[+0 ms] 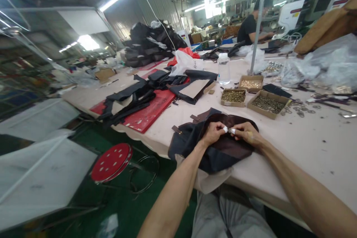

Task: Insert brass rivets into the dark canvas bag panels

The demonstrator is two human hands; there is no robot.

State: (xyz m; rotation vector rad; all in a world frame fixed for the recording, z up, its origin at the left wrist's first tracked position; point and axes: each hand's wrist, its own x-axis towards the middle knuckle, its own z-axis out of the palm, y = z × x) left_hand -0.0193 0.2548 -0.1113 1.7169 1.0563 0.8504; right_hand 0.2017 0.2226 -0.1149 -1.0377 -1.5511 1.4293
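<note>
A dark navy fabric bag (189, 145) with a brown lining (240, 145) lies at the table's front edge, its mouth facing me. Inside that mouth, my left hand (214, 133) and my right hand (247, 134) meet fingertip to fingertip in a pinch. White tape or finger covers wrap some of the fingertips. Between them shows a small metal fitting (229, 130), too small to name exactly. Brown straps (176, 130) stick out at the bag's left. Pale cloth (213, 180) hangs from its lower side over the table edge.
Cardboard boxes of small metal parts (233, 97), (269, 105), (251, 83) stand beyond the bag, near a clear bottle (224, 68). Loose rings (301, 108) lie rightward. Left are a red board (152, 109) with dark fabric pieces (125, 98) and a red stool (111, 161). A co-worker (247, 29) sits behind a pole (259, 26).
</note>
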